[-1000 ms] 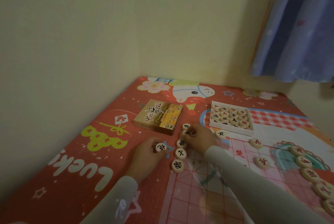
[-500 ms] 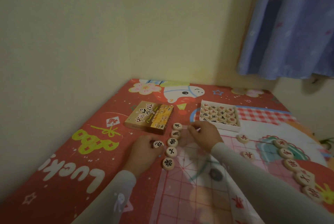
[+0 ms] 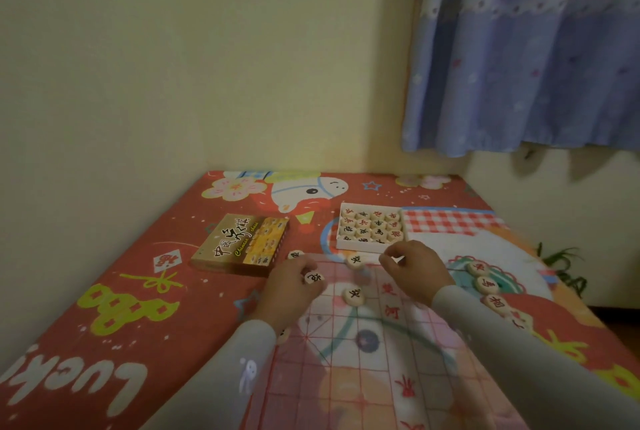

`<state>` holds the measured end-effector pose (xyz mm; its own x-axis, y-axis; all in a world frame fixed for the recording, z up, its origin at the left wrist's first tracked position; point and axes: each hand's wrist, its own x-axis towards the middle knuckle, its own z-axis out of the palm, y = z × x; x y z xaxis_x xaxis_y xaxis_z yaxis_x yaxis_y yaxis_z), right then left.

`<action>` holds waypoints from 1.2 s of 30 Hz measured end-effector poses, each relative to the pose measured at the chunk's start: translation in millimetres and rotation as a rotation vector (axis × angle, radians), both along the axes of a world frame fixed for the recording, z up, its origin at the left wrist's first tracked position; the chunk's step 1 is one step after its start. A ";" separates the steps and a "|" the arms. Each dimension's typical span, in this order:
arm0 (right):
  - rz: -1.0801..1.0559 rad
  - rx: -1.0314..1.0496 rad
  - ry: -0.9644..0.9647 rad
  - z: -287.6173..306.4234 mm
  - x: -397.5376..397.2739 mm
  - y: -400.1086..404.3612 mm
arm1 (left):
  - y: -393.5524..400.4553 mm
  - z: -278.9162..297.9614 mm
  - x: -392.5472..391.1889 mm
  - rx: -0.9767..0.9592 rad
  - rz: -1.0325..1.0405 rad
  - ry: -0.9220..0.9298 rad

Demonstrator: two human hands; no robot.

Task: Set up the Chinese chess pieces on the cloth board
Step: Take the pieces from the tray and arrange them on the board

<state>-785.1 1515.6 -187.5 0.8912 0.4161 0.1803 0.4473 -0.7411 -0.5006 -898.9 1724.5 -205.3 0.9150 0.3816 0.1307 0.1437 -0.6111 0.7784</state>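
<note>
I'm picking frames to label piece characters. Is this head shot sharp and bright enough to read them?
Head view: dim, warm, soft light. Characters on the pieces in the white tray are small and soft; the two black pieces on the cloth board read better. The left hand holds one piece; the right hand looks slightly blurred. Wide-angle bending at the edges.
</note>
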 end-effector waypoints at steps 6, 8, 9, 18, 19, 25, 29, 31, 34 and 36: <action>0.043 -0.075 -0.029 -0.2 4.4 -18.5 | -18.7 0.9 41.5 0.203 -0.051 0.057; 0.036 -0.068 -0.035 0.2 11.7 -23.6 | -21.3 -1.9 52.5 0.279 -0.095 0.093; 0.028 -0.068 -0.034 0.2 15.9 -25.9 | -20.6 -4.7 56.8 0.315 -0.122 0.121; -0.015 -0.042 -0.040 -7.1 67.3 -18.3 | 0.4 12.8 103.8 0.388 -0.156 0.131; -0.014 -0.050 -0.031 -6.9 74.8 -15.3 | 2.4 16.0 112.4 0.408 -0.162 0.130; -0.031 -0.152 -0.003 -5.4 119.5 1.9 | -0.4 26.6 166.7 0.627 -0.269 0.192; -0.055 -0.349 0.024 -5.1 145.6 19.9 | -8.7 25.5 197.5 0.857 -0.379 0.368; -0.041 -0.529 0.040 -2.8 150.6 29.1 | -14.6 27.7 207.5 0.945 -0.399 0.445; -0.037 -0.677 0.025 -4.2 155.1 41.6 | -22.3 32.1 220.7 1.042 -0.417 0.537; -0.036 -0.722 -0.003 -5.1 156.7 47.5 | -24.7 32.5 229.2 1.060 -0.427 0.589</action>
